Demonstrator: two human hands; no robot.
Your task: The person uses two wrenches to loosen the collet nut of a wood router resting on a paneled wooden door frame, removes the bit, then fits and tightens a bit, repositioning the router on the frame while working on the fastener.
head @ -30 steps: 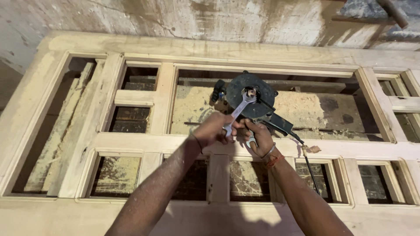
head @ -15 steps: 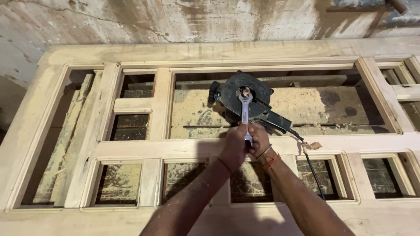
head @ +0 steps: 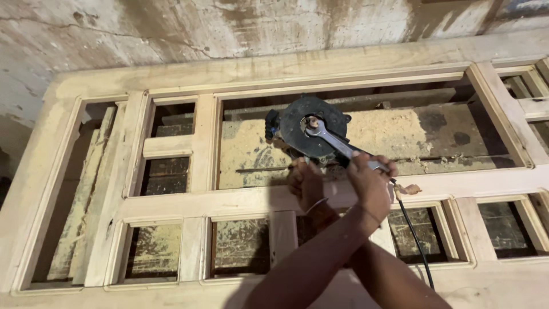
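Head view: a wrench (head: pixel 337 143) is gripped at its lower end by the left hand (head: pixel 372 186), fingers closed round the handle, the arm crossed over the right forearm; its upper jaw end is seated on the hub of a black circular saw (head: pixel 309 134) just above both hands. The right hand (head: pixel 303 182) is pressed against the saw's near edge, beside the left hand; its grip cannot be told. The saw is rested within a wooden frame (head: pixel 240 197), and a black cord (head: pixel 414 240) is run down right of the arms.

- wrench (head: pixel 337 143) in right hand (head: pixel 372 186): bare metal, dull sheen
- saw (head: pixel 311 134) by left hand (head: pixel 306 180): matt black
- frame (head: pixel 240 197) under hands: raw unfinished wood, dusty
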